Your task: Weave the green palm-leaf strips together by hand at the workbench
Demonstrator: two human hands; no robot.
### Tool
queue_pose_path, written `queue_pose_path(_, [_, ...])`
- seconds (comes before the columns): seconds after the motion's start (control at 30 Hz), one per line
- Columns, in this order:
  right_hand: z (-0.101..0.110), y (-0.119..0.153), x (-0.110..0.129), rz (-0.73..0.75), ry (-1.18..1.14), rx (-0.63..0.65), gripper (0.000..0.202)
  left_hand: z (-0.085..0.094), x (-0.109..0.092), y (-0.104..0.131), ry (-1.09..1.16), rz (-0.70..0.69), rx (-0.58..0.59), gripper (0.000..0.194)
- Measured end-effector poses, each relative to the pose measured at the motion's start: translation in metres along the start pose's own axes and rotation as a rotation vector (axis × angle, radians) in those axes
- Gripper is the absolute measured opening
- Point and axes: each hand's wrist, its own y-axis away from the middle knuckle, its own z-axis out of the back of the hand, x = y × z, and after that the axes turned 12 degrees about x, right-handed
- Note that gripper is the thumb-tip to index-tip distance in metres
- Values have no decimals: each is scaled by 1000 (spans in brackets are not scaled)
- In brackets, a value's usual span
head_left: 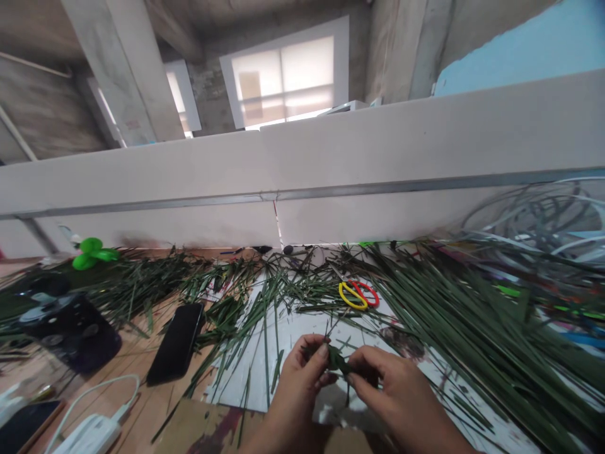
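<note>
Between my two hands is a small folded piece of green leaf, with thin strands sticking out above and below it. My left hand pinches its left side between thumb and fingers. The fingers of my right hand are closed on its right side. Scissors with one yellow and one red handle lie just beyond my hands, blades pointing away. Under the hands is a white sheet strewn with cut green strips.
Long green leaves are piled at the right, beside coiled cables. At the left are a black phone, a dark container, a white power strip and leaf scraps. A white partition stands behind.
</note>
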Motion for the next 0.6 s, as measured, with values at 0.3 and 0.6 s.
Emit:
queue_pose_path(0.3, [10,0,2,82,-125,17,13,8,-2,-1,-160,54,136,36])
queue_pose_path(0.6, [21,-10,-4,63,-580,114,18,16,2,-8,-10,43,103,43])
